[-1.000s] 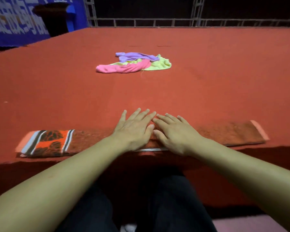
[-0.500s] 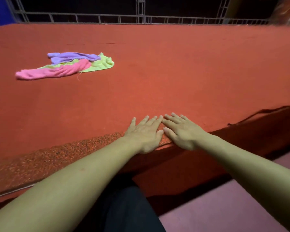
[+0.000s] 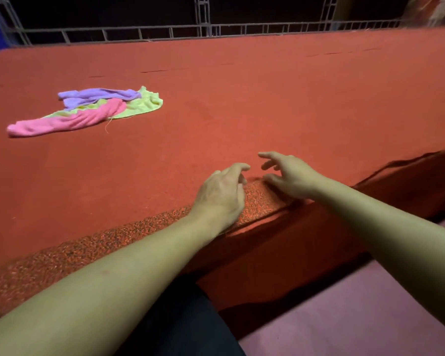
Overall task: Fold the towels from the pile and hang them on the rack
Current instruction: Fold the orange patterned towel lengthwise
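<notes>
I see the folded towel (image 3: 129,235) lying along the near table (image 3: 267,104) edge, long axis running from 8 o'clock to 2 o'clock. My left hand (image 3: 222,194) hovers above its right end, fingers loosely curled, holding nothing. My right hand (image 3: 288,176) is spread, empty. The towel pile (image 3: 88,109) lies at 10 o'clock.

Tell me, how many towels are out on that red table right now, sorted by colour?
Purple towel: 1
Pink towel: 1
Yellow-green towel: 1
Orange speckled towel, folded long along the near edge under the hands: 1
Total: 4 towels
</notes>
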A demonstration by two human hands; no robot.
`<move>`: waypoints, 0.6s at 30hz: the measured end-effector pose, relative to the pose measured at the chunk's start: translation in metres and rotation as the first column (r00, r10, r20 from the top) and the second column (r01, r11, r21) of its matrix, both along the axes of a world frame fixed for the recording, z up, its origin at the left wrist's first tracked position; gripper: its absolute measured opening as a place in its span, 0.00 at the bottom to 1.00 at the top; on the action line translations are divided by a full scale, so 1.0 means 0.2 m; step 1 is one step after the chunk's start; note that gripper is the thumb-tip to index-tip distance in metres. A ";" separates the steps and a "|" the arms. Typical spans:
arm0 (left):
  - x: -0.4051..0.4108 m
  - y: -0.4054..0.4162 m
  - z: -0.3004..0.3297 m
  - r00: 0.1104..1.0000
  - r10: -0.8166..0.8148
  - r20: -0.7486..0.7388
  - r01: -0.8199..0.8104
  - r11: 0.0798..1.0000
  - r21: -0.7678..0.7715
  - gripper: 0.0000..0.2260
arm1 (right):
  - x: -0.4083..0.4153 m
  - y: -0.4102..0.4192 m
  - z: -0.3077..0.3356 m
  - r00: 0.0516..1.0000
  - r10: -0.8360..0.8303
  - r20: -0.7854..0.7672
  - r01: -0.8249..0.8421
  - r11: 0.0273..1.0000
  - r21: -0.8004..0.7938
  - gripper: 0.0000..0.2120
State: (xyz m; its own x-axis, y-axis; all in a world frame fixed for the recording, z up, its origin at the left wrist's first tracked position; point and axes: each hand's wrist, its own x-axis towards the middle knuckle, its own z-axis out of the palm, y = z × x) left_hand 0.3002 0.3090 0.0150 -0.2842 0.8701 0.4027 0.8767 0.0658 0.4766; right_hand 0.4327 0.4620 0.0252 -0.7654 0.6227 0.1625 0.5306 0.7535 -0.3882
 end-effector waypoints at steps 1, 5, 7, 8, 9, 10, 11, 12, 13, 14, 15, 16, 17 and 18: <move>0.02 0.01 0.01 0.998 0.021 0.054 -0.021 1.000 -0.016 0.19 | 0.00 0.01 0.00 1.000 -0.006 0.028 0.006 1.000 -0.017 0.28; 0.08 0.07 -0.01 0.972 0.124 0.200 -0.097 0.986 -0.137 0.21 | 0.01 0.05 -0.02 0.997 0.011 0.076 -0.006 0.998 -0.067 0.29; 0.09 0.08 -0.01 0.960 0.151 0.234 -0.105 0.975 -0.198 0.21 | 0.00 0.07 -0.02 0.998 0.024 0.066 -0.018 0.995 -0.097 0.29; 0.09 0.08 -0.01 0.957 0.163 0.240 -0.111 0.970 -0.216 0.22 | 0.00 0.07 -0.02 0.998 0.029 0.049 -0.023 0.993 -0.119 0.29; 0.09 0.08 -0.01 0.954 0.171 0.246 -0.115 0.967 -0.228 0.22 | -0.01 0.07 -0.01 0.999 0.032 0.022 -0.029 0.989 -0.143 0.29; 0.10 0.08 0.00 0.951 0.174 0.255 -0.115 0.966 -0.230 0.22 | -0.01 0.07 0.01 0.999 0.032 -0.009 -0.033 0.985 -0.171 0.29; 0.10 0.08 0.01 0.945 0.183 0.270 -0.120 0.964 -0.236 0.22 | -0.02 0.06 0.03 0.999 0.029 -0.040 -0.037 0.979 -0.199 0.29; 0.10 0.09 0.01 0.937 0.191 0.291 -0.122 0.963 -0.239 0.21 | -0.02 0.05 0.05 0.997 0.021 -0.069 -0.037 0.973 -0.227 0.28; 0.10 0.10 0.01 0.925 0.200 0.323 -0.125 0.963 -0.239 0.21 | -0.03 0.04 0.06 0.995 0.009 -0.101 -0.035 0.964 -0.262 0.28; 0.11 0.10 0.02 0.909 0.204 0.364 -0.126 0.966 -0.227 0.20 | -0.04 0.02 0.09 0.991 -0.010 -0.135 -0.033 0.951 -0.308 0.27; 0.11 0.10 0.02 0.887 0.205 0.414 -0.126 0.969 -0.211 0.21 | -0.05 0.00 0.11 0.984 -0.034 -0.174 -0.034 0.929 -0.369 0.26; 0.12 0.10 0.03 0.862 0.201 0.466 -0.128 0.974 -0.185 0.22 | -0.06 -0.02 0.13 0.975 -0.063 -0.214 -0.040 0.893 -0.448 0.25; 0.12 0.09 0.04 0.835 0.198 0.514 -0.134 0.978 -0.159 0.25 | -0.07 -0.05 0.16 0.962 -0.106 -0.253 -0.052 0.834 -0.549 0.23; 0.13 0.09 0.05 0.812 0.193 0.551 -0.139 0.981 -0.138 0.27 | -0.09 -0.07 0.19 0.943 -0.157 -0.292 -0.081 0.745 -0.663 0.21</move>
